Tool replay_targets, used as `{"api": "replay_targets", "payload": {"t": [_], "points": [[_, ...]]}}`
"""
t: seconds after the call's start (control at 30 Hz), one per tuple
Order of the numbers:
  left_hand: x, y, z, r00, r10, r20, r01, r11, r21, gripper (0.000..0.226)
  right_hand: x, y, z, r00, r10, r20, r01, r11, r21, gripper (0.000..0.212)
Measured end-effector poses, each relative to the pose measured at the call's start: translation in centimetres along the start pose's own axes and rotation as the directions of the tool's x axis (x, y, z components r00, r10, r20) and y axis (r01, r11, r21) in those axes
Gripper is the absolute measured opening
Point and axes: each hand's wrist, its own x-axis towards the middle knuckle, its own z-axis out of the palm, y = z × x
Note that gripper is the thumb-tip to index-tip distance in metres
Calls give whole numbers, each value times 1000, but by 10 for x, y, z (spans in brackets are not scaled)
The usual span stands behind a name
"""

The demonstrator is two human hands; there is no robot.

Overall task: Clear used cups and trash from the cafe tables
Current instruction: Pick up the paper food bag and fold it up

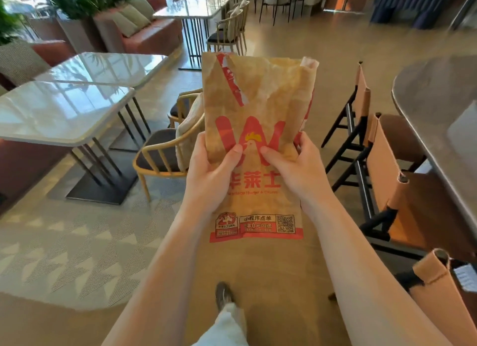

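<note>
Brown crumpled paper takeaway bag with red print (254,129) stands upright in mid-air in front of the person in the head view, above the floor and off any surface. Both the left hand (209,175) and the right hand (296,170) have a grip grasping its sides, thumbs on the front. Keeping the top upward should avoid spills. To the left is a white glossy square surface (59,113), to the right a dark rounded surface (438,108). The tan-backed black-framed chairs (382,160) narrow the aisle.
</note>
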Motion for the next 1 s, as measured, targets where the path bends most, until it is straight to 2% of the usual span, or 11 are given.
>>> {"api": "replay_targets", "payload": {"t": [0.23,0.43,0.63,0.77,1.0], "points": [[173,-47,36,999,45,24,-44,999,-30,29,183,27,12,1000,2,12,-1,997,-77,44],[350,-50,73,997,60,38,-59,998,-29,25,353,6,19,999,-20,-32,16,994,-110,44],[479,-66,112,991,74,110,-77,997,23,26,479,14,13,996,-21,-84,12,994,-109,47],[563,-97,137,993,62,105,-69,996,65,23,566,36,4,995,-13,-99,0,992,-127,41],[729,-137,211,995,90,33,-93,985,143,22,756,65,-26,995,-72,-63,65,992,-108,39]]}}
